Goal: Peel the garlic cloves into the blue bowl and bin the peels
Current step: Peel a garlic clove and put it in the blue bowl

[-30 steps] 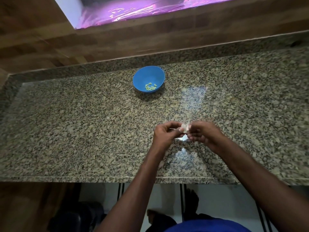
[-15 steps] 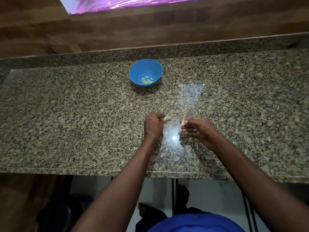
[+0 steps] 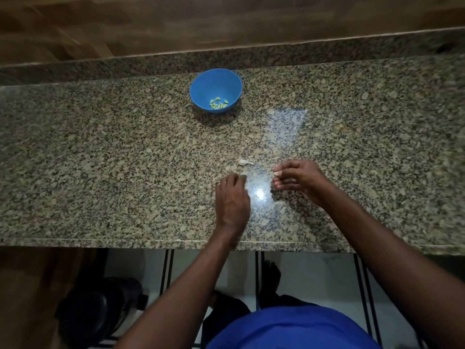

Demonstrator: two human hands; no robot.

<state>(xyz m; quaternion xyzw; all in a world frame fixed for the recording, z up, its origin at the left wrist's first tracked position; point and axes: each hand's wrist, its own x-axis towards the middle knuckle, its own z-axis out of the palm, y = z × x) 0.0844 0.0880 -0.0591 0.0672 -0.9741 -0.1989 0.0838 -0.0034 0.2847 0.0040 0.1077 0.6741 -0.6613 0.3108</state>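
Pale garlic clove (image 3: 277, 174) pinched in right hand (image 3: 299, 178).

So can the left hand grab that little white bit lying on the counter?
Probably yes. The white piece lies on bare counter just beyond the left hand, with nothing between them. The right hand pinches another piece off to the side.

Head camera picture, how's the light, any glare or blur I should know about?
Head view: dim overall. A bright glare spot on the counter sits between the left hand and right hand, with a paler reflected patch farther back. The counter edges bow from the wide lens. The bowl and peel read clearly; the wood wall behind looks smeared.
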